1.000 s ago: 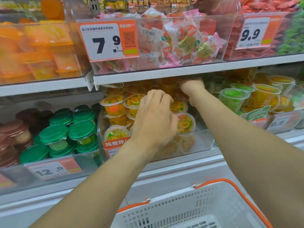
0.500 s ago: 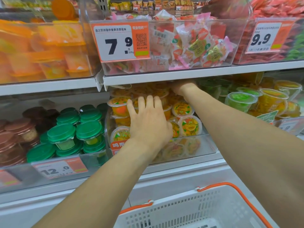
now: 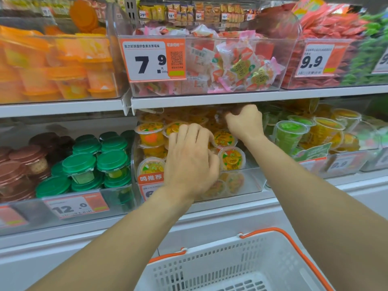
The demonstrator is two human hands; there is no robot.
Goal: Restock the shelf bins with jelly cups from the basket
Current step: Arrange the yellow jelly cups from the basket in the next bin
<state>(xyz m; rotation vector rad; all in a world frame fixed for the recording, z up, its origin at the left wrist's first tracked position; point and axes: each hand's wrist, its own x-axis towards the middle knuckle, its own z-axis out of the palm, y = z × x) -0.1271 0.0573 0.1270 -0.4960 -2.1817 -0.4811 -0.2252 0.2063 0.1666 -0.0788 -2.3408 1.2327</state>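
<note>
- Reaching forward from lower left, left hand (image 3: 190, 162) back-up over the front of the clear middle bin (image 3: 253, 181), fingers bent down onto the orange jelly cups (image 3: 231, 158), fingertips hidden among them; cannot tell whether any cup is actually gripped.
- Stretching in from the right edge, right hand (image 3: 244, 121) higher and deeper in the same bin, just under the white shelf edge (image 3: 210, 100), fingers curled into the top of the pile; whatever lies inside the curl hidden from view, so cannot tell if anything is held.
- Both forearms bare, converging on the one bin, hands near each other but apart.
- Filling that bin nearly to the shelf above: small clear cups of orange jelly with round printed foil lids showing fruit pictures, heaped at all angles, some lid-forward, some on their sides, a few pressed against the front wall.
- Standing just to the right: taller clear cups of green jelly (image 3: 290, 135) mixed with yellow ones in the neighbouring bin.
- Sitting to the left: green-lidded tubs (image 3: 84, 164) and brown-lidded ones beside them.
- Hanging above: price tag reading 7.9 (image 3: 152, 59) on a bin of pink wrapped sweets.
- Waiting at bottom centre, below both arms: white slotted basket (image 3: 231, 267) with orange rim, only its bare interior in view.
</note>
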